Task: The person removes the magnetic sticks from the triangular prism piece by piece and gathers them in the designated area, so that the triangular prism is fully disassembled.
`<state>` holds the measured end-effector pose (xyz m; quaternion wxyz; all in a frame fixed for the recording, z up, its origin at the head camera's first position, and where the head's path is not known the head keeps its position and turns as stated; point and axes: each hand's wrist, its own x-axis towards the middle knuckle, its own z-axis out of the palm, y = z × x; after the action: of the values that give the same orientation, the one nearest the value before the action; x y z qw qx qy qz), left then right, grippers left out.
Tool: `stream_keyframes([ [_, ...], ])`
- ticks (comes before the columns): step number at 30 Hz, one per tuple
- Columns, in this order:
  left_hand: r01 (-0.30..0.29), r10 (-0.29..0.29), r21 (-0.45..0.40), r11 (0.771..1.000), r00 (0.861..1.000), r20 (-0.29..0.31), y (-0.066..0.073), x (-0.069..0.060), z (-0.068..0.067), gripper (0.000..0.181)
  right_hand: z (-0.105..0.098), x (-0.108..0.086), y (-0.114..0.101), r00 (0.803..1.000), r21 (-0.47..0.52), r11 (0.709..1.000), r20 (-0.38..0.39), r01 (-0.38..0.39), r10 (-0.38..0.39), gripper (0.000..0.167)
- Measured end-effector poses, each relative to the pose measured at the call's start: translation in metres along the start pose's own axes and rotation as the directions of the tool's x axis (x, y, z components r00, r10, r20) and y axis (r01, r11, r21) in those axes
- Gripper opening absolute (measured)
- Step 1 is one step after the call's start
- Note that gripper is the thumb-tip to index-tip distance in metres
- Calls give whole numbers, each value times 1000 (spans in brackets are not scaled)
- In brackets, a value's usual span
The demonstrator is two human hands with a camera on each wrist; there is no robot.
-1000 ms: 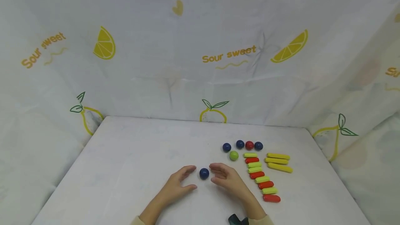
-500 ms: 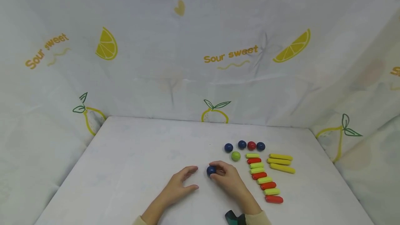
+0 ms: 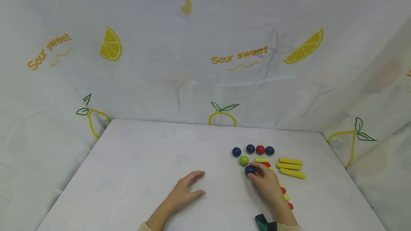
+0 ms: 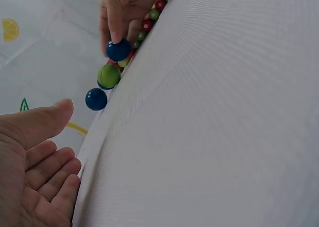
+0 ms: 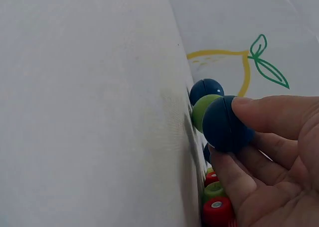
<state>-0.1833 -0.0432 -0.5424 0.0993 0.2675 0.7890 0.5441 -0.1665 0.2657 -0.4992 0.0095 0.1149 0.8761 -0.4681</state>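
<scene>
Between thumb and fingers my right hand [image 3: 266,183] pinches a dark blue ball [image 3: 249,170], just in front of a green ball [image 3: 244,160]. In the right wrist view the held ball [image 5: 227,125] shows a seam and partly covers the green one [image 5: 202,111]. My left hand [image 3: 184,191] rests near the table's middle, fingers relaxed and apart, holding nothing. Behind the green ball sit a blue ball [image 3: 236,152], another blue ball [image 3: 250,148], a red ball [image 3: 260,149] and a further blue ball [image 3: 270,150].
A column of short red and light green sticks [image 3: 261,160] runs under my right hand, partly hidden by it. Right of it lie three longer yellow sticks [image 3: 290,166]. A printed white cloth [image 3: 179,63] hangs behind the white table [image 3: 144,152].
My right hand has closed on the blue ball that lay between both hands and carried it right and slightly away, beside the green ball. The left hand has stayed nearly in place.
</scene>
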Motion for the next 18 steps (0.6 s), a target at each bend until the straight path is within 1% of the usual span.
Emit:
stream_keyframes([
  [7, 3, -3, -4, 1000, 1000, 7, 2, 0, -1, 61, 3, 2, 2, 998, -122, 991, -28, 55, -59, 44],
  [14, -4, 4, -6, 1000, 1000, 3, 2, -1, -2, 61, 6, 2, -2, 996, -158, 984, -33, 77, -83, 46],
  [18, -3, 3, -15, 1000, 1000, -1, 1, -2, -1, 61, 3, -2, -4, 994, -195, 977, -58, 83, -96, 44],
])
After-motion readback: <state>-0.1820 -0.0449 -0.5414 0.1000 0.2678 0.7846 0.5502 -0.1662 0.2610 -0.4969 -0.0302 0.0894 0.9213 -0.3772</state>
